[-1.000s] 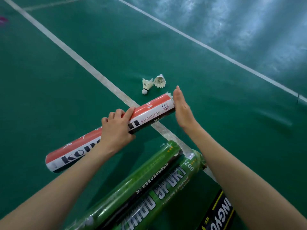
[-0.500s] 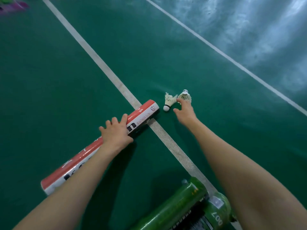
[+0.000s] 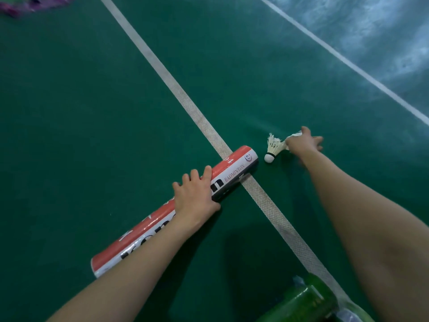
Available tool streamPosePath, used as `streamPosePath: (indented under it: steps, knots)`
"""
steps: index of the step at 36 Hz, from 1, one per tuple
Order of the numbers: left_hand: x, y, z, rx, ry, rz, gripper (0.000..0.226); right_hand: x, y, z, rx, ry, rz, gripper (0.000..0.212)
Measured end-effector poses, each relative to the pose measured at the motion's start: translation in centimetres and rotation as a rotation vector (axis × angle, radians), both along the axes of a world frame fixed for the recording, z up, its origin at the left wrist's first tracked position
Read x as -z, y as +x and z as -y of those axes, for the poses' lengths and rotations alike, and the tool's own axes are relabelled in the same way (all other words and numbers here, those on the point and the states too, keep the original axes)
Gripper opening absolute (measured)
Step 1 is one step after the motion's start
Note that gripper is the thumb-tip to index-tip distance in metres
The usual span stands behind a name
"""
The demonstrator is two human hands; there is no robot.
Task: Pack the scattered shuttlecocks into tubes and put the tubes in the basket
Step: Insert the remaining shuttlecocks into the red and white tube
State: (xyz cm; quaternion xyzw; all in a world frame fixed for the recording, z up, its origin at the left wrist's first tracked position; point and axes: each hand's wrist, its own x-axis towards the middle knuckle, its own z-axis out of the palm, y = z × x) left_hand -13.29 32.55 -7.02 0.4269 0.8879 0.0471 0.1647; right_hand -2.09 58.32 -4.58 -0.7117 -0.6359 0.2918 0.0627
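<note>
A red, white and black shuttlecock tube (image 3: 234,167) lies slanted on the green court floor, its far end across a white line. My left hand (image 3: 195,196) grips the tube near its far half. One white shuttlecock (image 3: 272,148) lies on the floor just past the tube's end, cork toward me. My right hand (image 3: 303,142) reaches beside it and closes its fingers over a second white shuttlecock (image 3: 296,135), which is mostly hidden under the hand.
Green tubes (image 3: 301,303) lie at the bottom right edge. A white court line (image 3: 176,89) runs diagonally under the red tube, and another line (image 3: 348,63) crosses the upper right. A blurred pink and green object (image 3: 30,3) sits at the top left corner.
The view has shifted, so the green tubes slid toward the bottom edge. My right hand left the tube's open end, reached the two shuttlecocks and closed over the farther one. The tube came down to the floor.
</note>
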Motion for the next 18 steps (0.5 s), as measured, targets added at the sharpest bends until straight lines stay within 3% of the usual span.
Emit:
streamPosePath:
  steps: [10, 18]
  knots:
    - [0.2, 0.0, 0.1, 0.007, 0.015, -0.014, 0.101, 1.3, 1.6, 0.8, -0.037, 0.008, 0.003, 0.035]
    - [0.3, 0.0, 0.2, 0.012, 0.026, -0.018, 0.100, 2.1, 4.2, 2.7, 0.074, 0.064, -0.001, 0.061]
